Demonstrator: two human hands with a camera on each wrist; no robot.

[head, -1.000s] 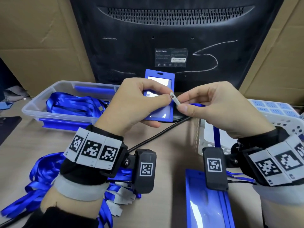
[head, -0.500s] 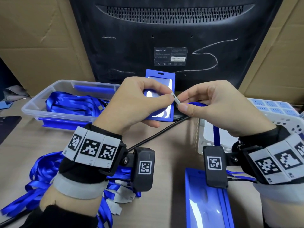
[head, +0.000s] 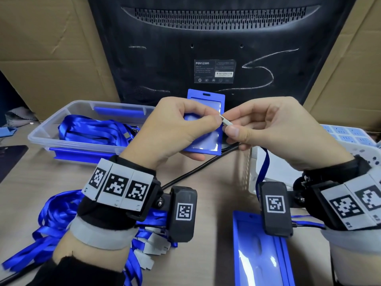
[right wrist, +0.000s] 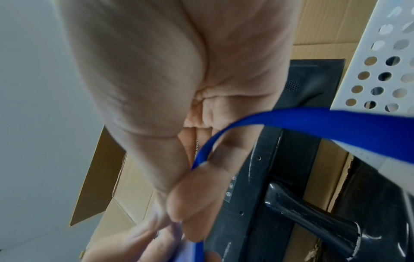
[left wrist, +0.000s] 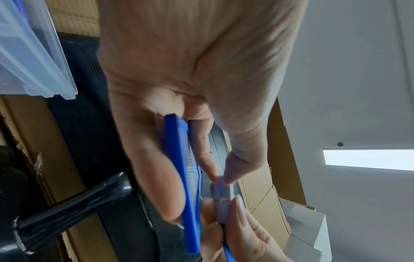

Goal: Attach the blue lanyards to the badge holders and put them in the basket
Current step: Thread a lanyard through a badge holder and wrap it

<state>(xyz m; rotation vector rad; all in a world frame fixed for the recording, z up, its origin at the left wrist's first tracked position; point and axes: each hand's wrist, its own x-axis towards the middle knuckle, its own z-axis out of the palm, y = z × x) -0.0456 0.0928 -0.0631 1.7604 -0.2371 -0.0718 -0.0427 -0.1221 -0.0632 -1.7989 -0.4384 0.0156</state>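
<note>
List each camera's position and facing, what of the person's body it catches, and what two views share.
Head: worn on the head, looks forward and down at the table; shows the left hand, the right hand and both wrist rigs.
Left wrist: under the left wrist, looks along the palm; left fingers grip the badge holder.
Right wrist: under the right wrist, looks along the palm; right fingers pinch the lanyard.
Shared: head and left wrist both show the grey clip pinched between both hands, beside the holder.

"POViZON" on label sticker (head: 214, 71), back of black monitor (head: 206, 38)
</note>
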